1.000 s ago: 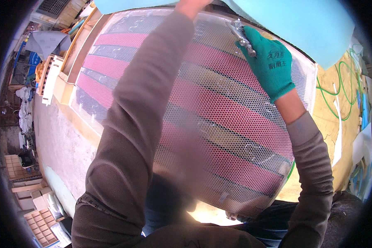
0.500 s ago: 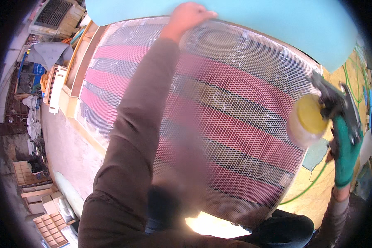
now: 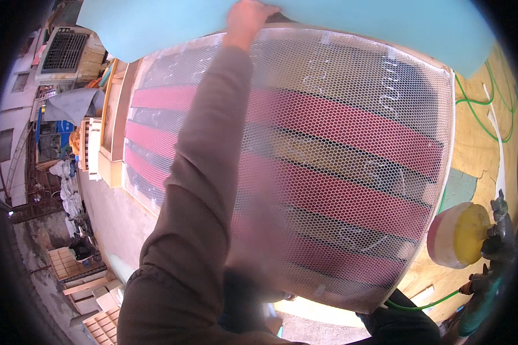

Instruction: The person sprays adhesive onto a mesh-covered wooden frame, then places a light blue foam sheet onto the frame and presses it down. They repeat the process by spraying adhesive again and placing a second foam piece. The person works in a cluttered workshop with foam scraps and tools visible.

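A large panel (image 3: 351, 172) lies in front of me, its white honeycomb mesh showing red, brown and dark grey stripes. Across its far edge rests a smooth light blue sheet (image 3: 374, 17). My bare left hand (image 3: 247, 22) reaches over the panel, its fingers closed on the sheet's near edge. At the lower right my right hand (image 3: 482, 302), in a green glove, grips a dark spray gun (image 3: 496, 238). The gun carries a pale cup with a yellow end (image 3: 460, 233), just off the panel's right edge. Shadow hides part of the glove.
A green hose (image 3: 426, 306) runs to the gun; more hose (image 3: 492, 135) loops at the right. Wooden frames (image 3: 118, 109) stand at the panel's left. A grey vented unit (image 3: 66, 52) is farther left, and compartment trays (image 3: 103, 328) lie at the lower left.
My right hand has moved the spray gun down and right, away from over the panel. My left hand stays at the blue sheet's edge. The view has shifted slightly.
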Available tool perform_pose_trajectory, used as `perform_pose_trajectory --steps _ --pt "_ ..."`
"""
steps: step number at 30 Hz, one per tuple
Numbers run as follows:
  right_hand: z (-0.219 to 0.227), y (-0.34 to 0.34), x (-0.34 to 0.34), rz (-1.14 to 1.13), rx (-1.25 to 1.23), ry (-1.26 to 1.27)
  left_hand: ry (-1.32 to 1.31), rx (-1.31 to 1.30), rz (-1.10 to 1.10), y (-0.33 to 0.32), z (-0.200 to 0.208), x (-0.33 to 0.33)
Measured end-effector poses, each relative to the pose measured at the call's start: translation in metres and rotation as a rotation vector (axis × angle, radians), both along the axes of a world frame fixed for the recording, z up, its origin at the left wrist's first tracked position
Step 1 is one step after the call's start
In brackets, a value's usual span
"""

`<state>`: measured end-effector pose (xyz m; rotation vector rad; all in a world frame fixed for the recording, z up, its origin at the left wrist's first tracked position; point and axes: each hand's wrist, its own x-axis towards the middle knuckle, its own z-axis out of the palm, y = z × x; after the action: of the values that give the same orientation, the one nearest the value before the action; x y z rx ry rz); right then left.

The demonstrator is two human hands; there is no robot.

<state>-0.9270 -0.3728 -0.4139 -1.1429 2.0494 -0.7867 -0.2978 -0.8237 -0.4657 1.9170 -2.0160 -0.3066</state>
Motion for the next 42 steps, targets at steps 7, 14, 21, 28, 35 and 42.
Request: perform_pose_trajectory --steps 7,14,21,28,35,42 --pt "0.012 0.028 -0.014 -0.044 0.038 -0.008 -0.185 0.121 -0.019 0.069 0.025 0.058" --pt "0.016 0.048 -0.026 -0.089 0.055 0.013 -0.458 0.027 0.030 -0.016 -0.001 0.089" --pt "0.028 0.065 -0.036 -0.139 0.105 0.007 -0.418 0.095 -0.103 0.065 -0.010 0.022" --pt "0.041 0.074 -0.046 -0.170 0.133 -0.011 -0.254 -0.023 -0.273 0.009 -0.020 -0.123" --pt "0.122 0.068 -0.058 -0.249 0.104 -0.037 0.219 0.036 -0.315 0.245 0.029 -0.120" --pt "0.205 0.089 -0.135 -0.313 -0.061 -0.001 0.094 0.758 -0.074 0.572 0.197 -0.094"
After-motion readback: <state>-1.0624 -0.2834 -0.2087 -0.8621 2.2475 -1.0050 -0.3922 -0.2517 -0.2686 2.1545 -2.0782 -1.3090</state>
